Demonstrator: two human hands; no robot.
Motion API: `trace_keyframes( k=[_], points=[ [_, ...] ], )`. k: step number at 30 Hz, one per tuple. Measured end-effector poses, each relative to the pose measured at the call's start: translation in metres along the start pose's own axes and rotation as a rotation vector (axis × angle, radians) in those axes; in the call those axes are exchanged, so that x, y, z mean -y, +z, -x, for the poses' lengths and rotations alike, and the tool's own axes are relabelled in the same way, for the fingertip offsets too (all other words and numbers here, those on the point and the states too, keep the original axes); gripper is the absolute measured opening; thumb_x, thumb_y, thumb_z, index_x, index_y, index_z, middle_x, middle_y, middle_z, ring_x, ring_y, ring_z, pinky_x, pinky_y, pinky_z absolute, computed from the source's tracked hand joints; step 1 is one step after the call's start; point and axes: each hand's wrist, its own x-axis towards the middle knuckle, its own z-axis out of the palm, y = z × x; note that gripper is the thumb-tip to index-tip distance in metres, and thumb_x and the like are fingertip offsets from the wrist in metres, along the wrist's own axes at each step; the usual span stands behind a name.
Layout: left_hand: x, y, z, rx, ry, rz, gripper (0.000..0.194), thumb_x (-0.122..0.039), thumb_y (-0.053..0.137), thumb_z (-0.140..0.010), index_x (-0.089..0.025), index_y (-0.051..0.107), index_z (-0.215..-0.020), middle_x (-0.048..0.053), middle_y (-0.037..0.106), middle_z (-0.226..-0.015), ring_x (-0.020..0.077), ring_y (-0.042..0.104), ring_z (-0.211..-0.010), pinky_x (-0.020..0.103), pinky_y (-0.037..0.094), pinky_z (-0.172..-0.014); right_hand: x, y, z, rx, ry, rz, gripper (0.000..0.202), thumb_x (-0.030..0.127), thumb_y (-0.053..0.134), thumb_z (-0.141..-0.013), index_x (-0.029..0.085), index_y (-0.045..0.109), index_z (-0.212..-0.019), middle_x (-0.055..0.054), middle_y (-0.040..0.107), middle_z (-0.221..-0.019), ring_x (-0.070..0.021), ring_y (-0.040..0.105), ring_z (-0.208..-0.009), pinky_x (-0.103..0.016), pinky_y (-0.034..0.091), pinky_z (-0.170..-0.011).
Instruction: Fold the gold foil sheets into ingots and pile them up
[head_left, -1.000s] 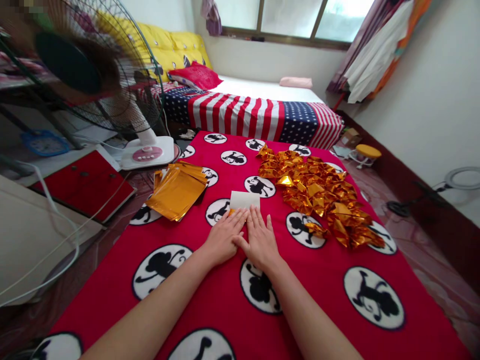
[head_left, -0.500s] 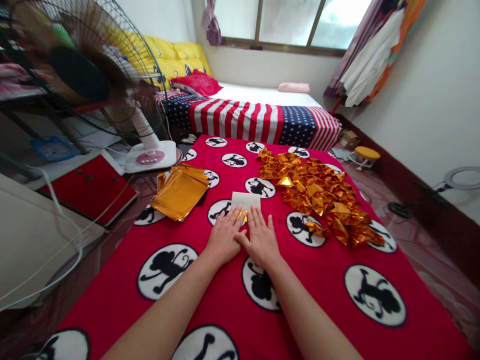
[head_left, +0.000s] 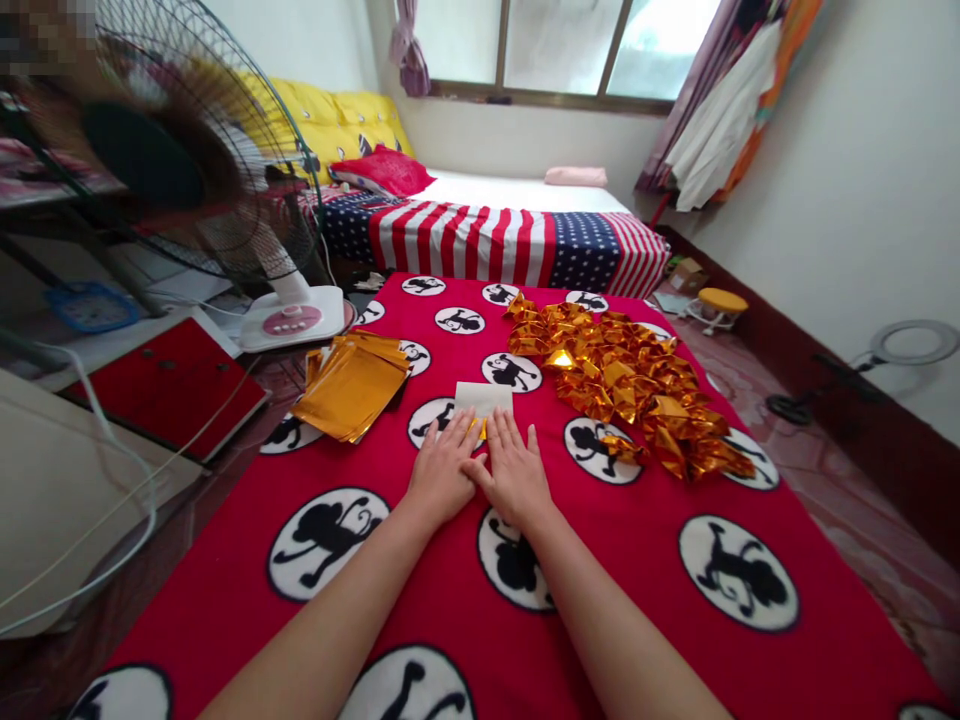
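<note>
A sheet of foil paper [head_left: 484, 396] lies in front of me, its pale back facing up and a strip of gold showing between my fingers. My left hand [head_left: 442, 468] lies flat on the sheet's near part, fingers stretched out. Beside it, my right hand [head_left: 514, 470] also presses flat on that near part, with the two thumbs touching. The hands hide the sheet's near edge. To the left rests a stack of flat gold foil sheets [head_left: 352, 385]. On the right is a heap of folded gold foil pieces [head_left: 615, 365].
A red cloth with monkey prints [head_left: 600, 560] covers the table. At left, a fan [head_left: 172, 160] with blurred blades stands near its edge. Beyond is a bed with a striped and starred cover [head_left: 480, 235]. A yellow stool [head_left: 722, 301] and a ring light [head_left: 911, 342] stand at right.
The whole view has shifted slightly to the left. Both hands stay flat on the foil sheet, with no clear movement against it.
</note>
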Motion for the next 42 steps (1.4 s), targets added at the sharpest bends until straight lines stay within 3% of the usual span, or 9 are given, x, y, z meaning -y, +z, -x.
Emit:
trace_keyframes(
  k=[10, 17, 20, 24, 31, 34, 36, 39, 42],
  points=[
    [0.000, -0.001, 0.000, 0.009, -0.009, 0.015, 0.053, -0.036, 0.035, -0.095, -0.024, 0.039, -0.146, 0.004, 0.029, -0.157, 0.0228, 0.029, -0.144, 0.052, 0.024, -0.117, -0.002, 0.003, -0.003, -0.032, 0.020, 0.002, 0.079, 0.065, 0.019, -0.095, 0.010, 0.026, -0.151, -0.013, 0.016, -0.159, -0.0227, 0.011, -0.149, -0.049, 0.004, -0.118],
    [-0.002, -0.006, 0.001, 0.010, -0.013, 0.002, 0.052, -0.032, 0.037, -0.093, -0.020, 0.043, -0.144, 0.006, 0.031, -0.156, 0.0242, 0.031, -0.143, 0.051, 0.025, -0.116, -0.005, 0.004, -0.003, -0.148, 0.284, 0.053, 0.083, 0.063, 0.014, -0.095, 0.001, 0.026, -0.150, -0.020, 0.017, -0.158, -0.0283, 0.012, -0.148, -0.052, 0.008, -0.116],
    [-0.002, -0.004, 0.000, 0.001, 0.001, -0.010, 0.051, -0.033, 0.036, -0.094, -0.021, 0.043, -0.143, 0.005, 0.031, -0.156, 0.0235, 0.030, -0.144, 0.050, 0.024, -0.117, -0.002, 0.002, 0.000, -0.166, 0.163, 0.067, 0.082, 0.062, 0.021, -0.095, 0.004, 0.019, -0.152, -0.018, 0.014, -0.159, -0.0278, 0.010, -0.148, -0.053, 0.005, -0.117],
    [-0.001, -0.003, 0.000, 0.007, 0.002, -0.022, 0.053, -0.036, 0.035, -0.096, -0.021, 0.038, -0.146, 0.005, 0.032, -0.156, 0.0223, 0.031, -0.144, 0.049, 0.024, -0.117, 0.002, 0.000, 0.003, -0.063, -0.093, 0.035, 0.074, 0.058, 0.025, -0.096, 0.011, 0.024, -0.152, -0.013, 0.020, -0.159, -0.0230, 0.014, -0.148, -0.048, 0.003, -0.118],
    [-0.003, -0.007, 0.002, -0.032, -0.226, -0.054, 0.059, -0.040, 0.037, -0.095, -0.009, 0.040, -0.145, 0.014, 0.031, -0.155, 0.0273, 0.032, -0.142, 0.051, 0.022, -0.117, 0.000, 0.005, 0.001, -0.051, 0.039, 0.022, 0.078, 0.063, 0.025, -0.094, 0.009, 0.028, -0.151, -0.015, 0.018, -0.159, -0.0250, 0.014, -0.148, -0.051, 0.005, -0.117],
    [-0.003, -0.010, 0.002, -0.100, -0.273, -0.074, 0.064, -0.036, 0.044, -0.092, -0.004, 0.035, -0.147, 0.018, 0.023, -0.157, 0.0312, 0.026, -0.145, 0.053, 0.022, -0.116, -0.001, 0.007, 0.001, -0.050, 0.035, 0.021, 0.080, 0.065, 0.025, -0.094, 0.009, 0.027, -0.151, -0.013, 0.016, -0.159, -0.0247, 0.012, -0.148, -0.050, 0.004, -0.118],
    [-0.002, -0.011, 0.002, -0.116, -0.173, -0.075, 0.062, -0.026, 0.044, -0.090, -0.009, 0.032, -0.149, 0.015, 0.020, -0.159, 0.0299, 0.020, -0.147, 0.054, 0.019, -0.117, -0.001, 0.007, 0.001, -0.050, 0.024, 0.024, 0.081, 0.066, 0.025, -0.093, 0.010, 0.027, -0.151, -0.013, 0.015, -0.159, -0.0249, 0.010, -0.149, -0.050, 0.003, -0.118],
    [0.001, -0.011, 0.002, -0.005, 0.047, -0.014, 0.060, -0.016, 0.040, -0.088, -0.018, 0.036, -0.148, 0.006, 0.029, -0.157, 0.0238, 0.024, -0.146, 0.051, 0.019, -0.118, -0.001, 0.006, 0.002, -0.048, 0.012, 0.029, 0.079, 0.065, 0.023, -0.094, 0.011, 0.027, -0.151, -0.014, 0.015, -0.159, -0.0247, 0.010, -0.149, -0.051, 0.003, -0.117],
    [0.002, -0.010, 0.003, 0.067, 0.035, 0.038, 0.057, -0.016, 0.038, -0.088, -0.019, 0.040, -0.145, 0.004, 0.033, -0.155, 0.0219, 0.031, -0.143, 0.050, 0.021, -0.118, -0.002, 0.005, 0.002, -0.056, 0.041, 0.037, 0.076, 0.062, 0.021, -0.095, 0.012, 0.027, -0.152, -0.015, 0.018, -0.159, -0.0245, 0.012, -0.148, -0.052, 0.003, -0.117]
  ],
)
